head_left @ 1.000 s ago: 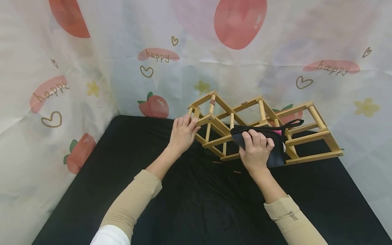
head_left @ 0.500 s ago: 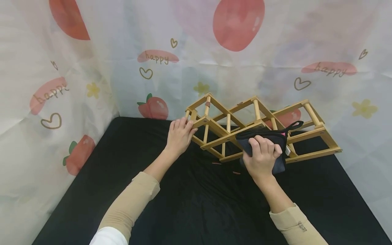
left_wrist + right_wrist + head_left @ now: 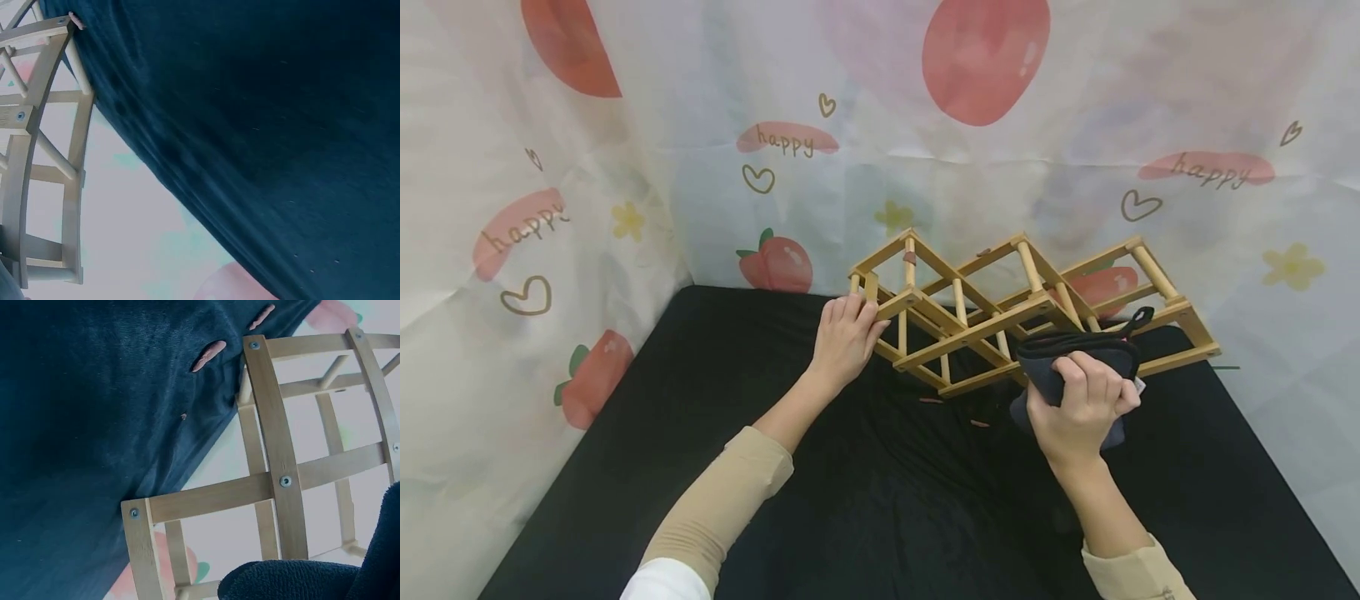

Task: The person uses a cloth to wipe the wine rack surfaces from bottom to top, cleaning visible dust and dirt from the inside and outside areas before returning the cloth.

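Note:
A folding wooden rack (image 3: 973, 335) of crossed slats and round dowels stands at the back of the black-covered table. My left hand (image 3: 844, 335) grips its left end, thumb along the slat's end. My right hand (image 3: 1084, 408) holds a bunched dark blue cloth (image 3: 1037, 354) with black edging, a black loop and a small white tag, in front of the rack's right part. In the right wrist view the textured cloth (image 3: 287, 580) covers the lower right corner, overlapping the rack (image 3: 284, 456). The left wrist view shows the rack's slats (image 3: 37, 94) at the left edge.
Two small reddish-brown scraps (image 3: 980, 424) lie on the black table cover (image 3: 887, 517) before the rack. Another reddish-brown scrap (image 3: 910, 257) sticks to a dowel, and one lies on a rear slat. A fruit-printed curtain (image 3: 700, 200) hangs close behind and at the left.
My right hand has moved right and toward me with the cloth, uncovering the rack's middle. The rack's right end has shifted slightly left. My left hand stays at the left end.

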Motion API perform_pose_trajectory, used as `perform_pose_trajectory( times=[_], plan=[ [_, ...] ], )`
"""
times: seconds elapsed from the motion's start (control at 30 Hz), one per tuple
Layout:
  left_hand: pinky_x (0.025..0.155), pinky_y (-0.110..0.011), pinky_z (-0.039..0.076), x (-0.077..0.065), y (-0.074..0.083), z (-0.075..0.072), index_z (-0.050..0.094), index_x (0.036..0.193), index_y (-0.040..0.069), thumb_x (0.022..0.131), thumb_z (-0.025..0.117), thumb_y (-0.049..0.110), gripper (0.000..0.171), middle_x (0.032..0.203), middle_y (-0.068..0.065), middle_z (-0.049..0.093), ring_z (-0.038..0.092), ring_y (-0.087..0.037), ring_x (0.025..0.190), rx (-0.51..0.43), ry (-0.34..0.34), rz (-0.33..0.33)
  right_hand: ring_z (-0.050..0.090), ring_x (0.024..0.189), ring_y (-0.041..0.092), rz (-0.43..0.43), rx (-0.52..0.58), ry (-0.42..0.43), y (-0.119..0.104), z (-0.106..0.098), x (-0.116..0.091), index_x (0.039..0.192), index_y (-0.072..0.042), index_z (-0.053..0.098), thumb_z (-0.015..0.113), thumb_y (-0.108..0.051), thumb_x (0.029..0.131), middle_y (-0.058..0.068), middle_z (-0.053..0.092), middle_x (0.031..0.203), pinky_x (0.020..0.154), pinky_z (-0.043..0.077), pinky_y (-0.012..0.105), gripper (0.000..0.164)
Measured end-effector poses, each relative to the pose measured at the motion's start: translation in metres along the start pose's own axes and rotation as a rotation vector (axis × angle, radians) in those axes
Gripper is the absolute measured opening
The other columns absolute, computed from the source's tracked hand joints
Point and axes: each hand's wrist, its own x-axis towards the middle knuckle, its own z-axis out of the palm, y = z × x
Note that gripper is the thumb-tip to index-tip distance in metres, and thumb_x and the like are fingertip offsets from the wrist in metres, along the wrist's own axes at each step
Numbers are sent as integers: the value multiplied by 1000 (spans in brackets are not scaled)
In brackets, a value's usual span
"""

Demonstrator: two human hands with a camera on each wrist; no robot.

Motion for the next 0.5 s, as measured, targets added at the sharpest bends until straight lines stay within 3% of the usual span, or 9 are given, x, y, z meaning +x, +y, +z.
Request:
perform_pose_trajectory(
  times=[0.13, 0.5],
  plan=[
    [75, -38, 31, 2, 3, -1, 44, 92, 7, 98, 33, 38, 33, 94, -10, 42, 39, -26, 82, 5, 33, 21, 38, 74, 38, 25, -17, 0, 0, -6, 2, 77, 2, 46, 59, 4, 65, 19, 50, 82, 74, 12, 52, 18],
    [76, -38, 31, 5, 5, -5, 45, 91, 8, 100, 22, 39, 39, 97, -9, 44, 39, -25, 83, 117, 96, 61, 38, 75, 40, 67, -63, 23, 11, -20, -2, 77, 2, 47, 59, 3, 67, 21, 51, 82, 76, 13, 53, 16]
  ],
)
